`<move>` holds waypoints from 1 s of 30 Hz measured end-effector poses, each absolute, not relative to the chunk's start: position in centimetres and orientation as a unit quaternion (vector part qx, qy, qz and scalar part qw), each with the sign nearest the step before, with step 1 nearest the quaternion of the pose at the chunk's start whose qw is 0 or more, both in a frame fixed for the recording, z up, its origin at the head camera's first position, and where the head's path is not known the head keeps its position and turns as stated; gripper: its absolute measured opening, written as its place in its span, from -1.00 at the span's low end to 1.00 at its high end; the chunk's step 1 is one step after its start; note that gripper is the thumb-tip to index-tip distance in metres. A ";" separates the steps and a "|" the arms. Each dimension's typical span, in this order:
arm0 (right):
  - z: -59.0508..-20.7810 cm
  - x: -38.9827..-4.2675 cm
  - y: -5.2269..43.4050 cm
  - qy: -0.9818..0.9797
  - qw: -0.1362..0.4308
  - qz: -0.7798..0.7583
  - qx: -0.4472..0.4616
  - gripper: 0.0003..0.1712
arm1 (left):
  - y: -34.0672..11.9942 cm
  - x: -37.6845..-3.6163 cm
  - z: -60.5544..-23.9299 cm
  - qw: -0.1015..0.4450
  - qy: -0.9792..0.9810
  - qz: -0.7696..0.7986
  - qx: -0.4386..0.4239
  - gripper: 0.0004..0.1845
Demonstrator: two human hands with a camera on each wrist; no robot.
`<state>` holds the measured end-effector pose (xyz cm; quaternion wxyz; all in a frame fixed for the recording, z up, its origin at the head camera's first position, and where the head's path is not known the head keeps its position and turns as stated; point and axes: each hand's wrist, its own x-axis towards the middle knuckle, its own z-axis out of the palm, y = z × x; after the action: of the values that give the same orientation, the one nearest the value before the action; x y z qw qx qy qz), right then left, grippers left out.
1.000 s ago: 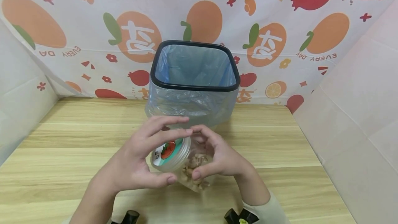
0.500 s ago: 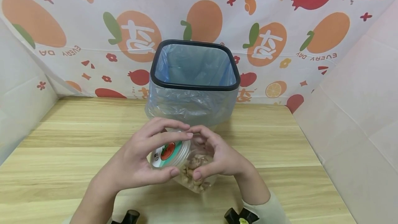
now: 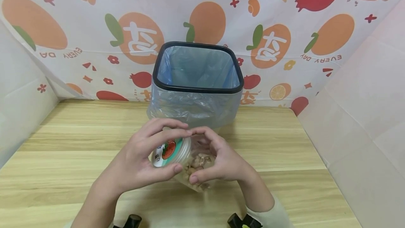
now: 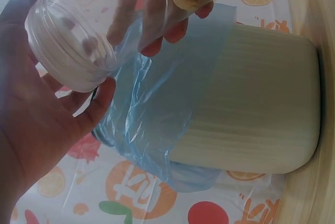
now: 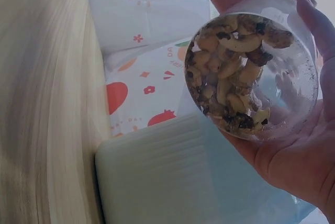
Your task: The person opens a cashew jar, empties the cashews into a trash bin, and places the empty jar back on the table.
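A clear plastic jar lies tilted in both hands above the table, in front of the bin. Its screw lid, with a tomato picture on the label, faces left. My left hand holds the lid between thumb and fingers, which the left wrist view shows curled round the rim. My right hand grips the jar's body from the right side. Cashews and other nuts with dark bits gather at the jar's bottom, seen in the right wrist view. Part of the jar is hidden behind the fingers.
A pale bin with a black rim and a blue plastic liner stands behind the hands. Beyond it hangs a fruit-print cloth. The wooden table stretches to both sides, bounded by white side walls.
The jar has shifted slightly up and to the left with both hands. The nuts inside lie a little differently. The bin has stayed in place.
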<state>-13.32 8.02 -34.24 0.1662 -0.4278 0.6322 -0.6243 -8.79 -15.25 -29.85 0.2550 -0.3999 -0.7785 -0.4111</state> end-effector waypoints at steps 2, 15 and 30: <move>-34.2 -13.2 7.9 0.648 0.151 -0.616 -0.423 -0.07 | -15.3 -8.8 -29.9 0.256 -0.783 -0.410 -0.392 -0.49; -34.2 -13.2 7.9 0.658 0.142 -0.614 -0.413 -0.04 | -15.4 -8.8 -29.7 0.246 -0.797 -0.404 -0.376 -0.40; -34.5 -13.8 8.2 0.567 0.210 -0.652 -0.456 -0.05 | -14.7 -8.6 -29.5 0.259 -0.740 -0.411 -0.465 -0.40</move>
<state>-13.78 8.25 -34.55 0.2104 -0.4564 0.5674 -0.6522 -8.59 -14.75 -29.46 0.2592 -0.4653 -0.7396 -0.4114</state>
